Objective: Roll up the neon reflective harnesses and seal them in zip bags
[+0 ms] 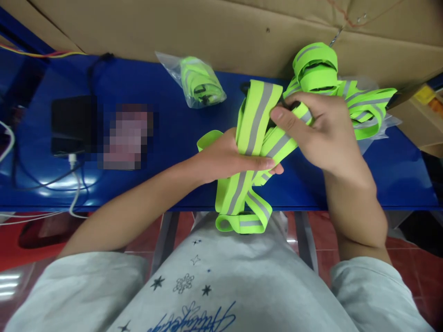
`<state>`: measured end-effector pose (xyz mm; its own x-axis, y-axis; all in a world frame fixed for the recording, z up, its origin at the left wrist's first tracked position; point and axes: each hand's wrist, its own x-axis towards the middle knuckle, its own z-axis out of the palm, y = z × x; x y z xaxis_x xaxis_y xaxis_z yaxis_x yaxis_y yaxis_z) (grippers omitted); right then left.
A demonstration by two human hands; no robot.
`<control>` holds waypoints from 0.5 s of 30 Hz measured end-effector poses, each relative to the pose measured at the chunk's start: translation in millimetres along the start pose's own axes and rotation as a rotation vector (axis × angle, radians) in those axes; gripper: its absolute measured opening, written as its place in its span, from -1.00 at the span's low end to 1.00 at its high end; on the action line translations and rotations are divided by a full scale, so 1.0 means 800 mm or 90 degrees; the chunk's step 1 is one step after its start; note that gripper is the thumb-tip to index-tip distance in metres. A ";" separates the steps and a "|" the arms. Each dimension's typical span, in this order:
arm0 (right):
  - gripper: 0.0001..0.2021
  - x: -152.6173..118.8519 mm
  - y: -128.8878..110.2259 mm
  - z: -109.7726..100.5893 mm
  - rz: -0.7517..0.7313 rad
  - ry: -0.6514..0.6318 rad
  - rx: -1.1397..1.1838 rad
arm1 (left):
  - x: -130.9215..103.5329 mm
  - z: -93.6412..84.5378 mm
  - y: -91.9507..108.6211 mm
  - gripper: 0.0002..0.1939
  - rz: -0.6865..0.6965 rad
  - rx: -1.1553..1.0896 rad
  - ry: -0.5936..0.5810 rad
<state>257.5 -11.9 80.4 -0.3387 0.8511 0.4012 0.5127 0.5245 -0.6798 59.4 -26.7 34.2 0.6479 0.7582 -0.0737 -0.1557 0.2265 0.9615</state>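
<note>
Strap in both hands: slip & snag risk

Main risk IMO: layers sliding out of the fold. The strap [258,120] sits right of the bag [204,85] & nearer the wearer, w/ several turns stacked loosely & a low loop [254,225] dangling well to the bag's near side. If the L hand [230,159] slackened, that loop's weight could prob pull turns out of line or drag the lot off the surface [166,129]. 2nd risk: snagging. The pile [372,106], right of the bag, is close behind the R hand [323,129], so a wide pull might hook a loop there. A dark fitting [245,87] at the strap's far end, on the side toward the bag, might also catch or twist the band; it's part hidden, so can't tell exactly what it is

Hands: L hand closed round the folded turns, thumb across the top, fingertips poking out underneath. R hand closed in a pinch, thumb & fingers on a section of the same bundle, some fingers out of sight. Both are right of the bag, R hand farther right
</note>
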 end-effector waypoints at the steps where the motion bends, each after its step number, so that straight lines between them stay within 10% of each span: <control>1: -0.72 0.001 0.002 0.001 0.023 0.006 0.033 | 0.000 0.002 -0.001 -0.59 -0.008 -0.023 -0.005; 9: -0.70 -0.005 0.023 0.014 0.324 -0.106 0.385 | 0.001 0.000 0.001 -0.68 0.014 0.026 -0.117; 15: -0.73 -0.012 0.019 0.013 -0.007 -0.028 -0.027 | 0.004 -0.010 -0.002 -0.72 0.033 0.133 -0.076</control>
<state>260.4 -12.2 60.3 -0.3784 0.8438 0.3805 0.5413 0.5351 -0.6485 55.3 -19.8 30.7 0.7280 0.6856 -0.0023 -0.0419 0.0478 0.9980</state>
